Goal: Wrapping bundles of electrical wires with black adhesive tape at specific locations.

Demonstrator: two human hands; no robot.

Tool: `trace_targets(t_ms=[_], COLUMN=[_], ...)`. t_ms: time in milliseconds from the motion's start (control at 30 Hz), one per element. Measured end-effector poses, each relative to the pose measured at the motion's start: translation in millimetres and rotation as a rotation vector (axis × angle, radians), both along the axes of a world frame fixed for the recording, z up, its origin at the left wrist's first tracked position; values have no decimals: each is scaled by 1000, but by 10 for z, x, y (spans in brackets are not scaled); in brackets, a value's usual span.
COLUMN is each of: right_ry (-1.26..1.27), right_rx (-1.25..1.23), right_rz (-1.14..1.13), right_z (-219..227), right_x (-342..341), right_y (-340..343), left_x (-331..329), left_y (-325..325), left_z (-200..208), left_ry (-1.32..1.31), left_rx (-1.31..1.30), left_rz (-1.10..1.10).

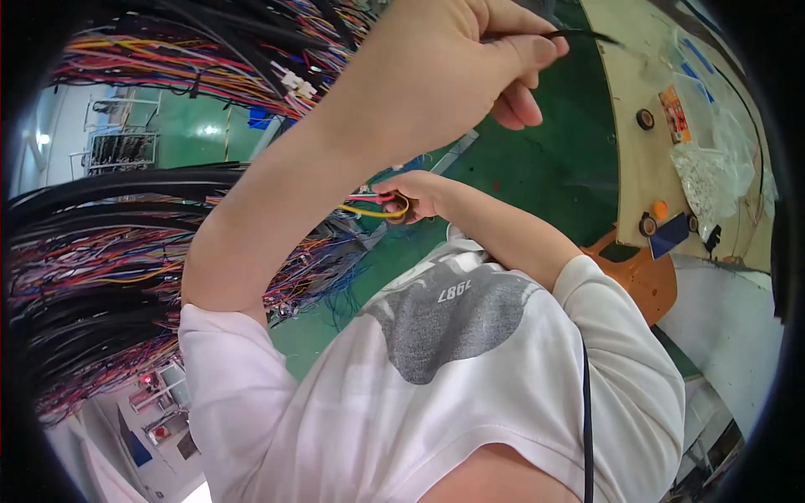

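Left hand [495, 71]: raised at 1 o'clock, fingertips pinching thin black strip [585, 33].
Right hand [415, 197]: 12 o'clock, curled around coloured wires [366, 211].
Table [639, 172]: 2 o'clock.
Wire bundles [117, 260]: 9 o'clock.
Floor [558, 159]: green.

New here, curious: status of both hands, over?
Left hand pinching thin black strip. Right hand gripping coloured wires. Left forearm hiding part of wire bundles.

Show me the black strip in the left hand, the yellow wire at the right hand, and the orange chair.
Black strip [584, 33]: head view, middle of its exposed length.
Yellow wire [366, 212]: head view, on its lower curve.
Orange chair [656, 287]: head view, its plastic shell.
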State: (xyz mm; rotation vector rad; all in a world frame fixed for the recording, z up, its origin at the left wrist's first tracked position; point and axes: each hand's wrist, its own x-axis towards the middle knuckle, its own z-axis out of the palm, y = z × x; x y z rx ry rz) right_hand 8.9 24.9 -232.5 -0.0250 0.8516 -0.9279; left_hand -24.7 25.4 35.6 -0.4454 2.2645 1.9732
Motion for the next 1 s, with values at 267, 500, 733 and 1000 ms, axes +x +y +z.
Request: trace_targets(t_ms=[267,500,733,1000], right_ry=[243,737,800,1709], right_rx=[-92,-375,-367,-677], right_rz=[-524,-770,-744,-852], right_z=[414,1215,1745,1823], right_x=[-383,-636,-711,-752], right_y=[714,1165,1336,1315], left_x=[157,598,663,767], left_y=[-714,-11,163,43], left_z=[-918,-979,-689,-651], left_ry=[822,167,238,497], left_rx=[-1673,-567,-239,-344], left_rz=[75,4,58,167])
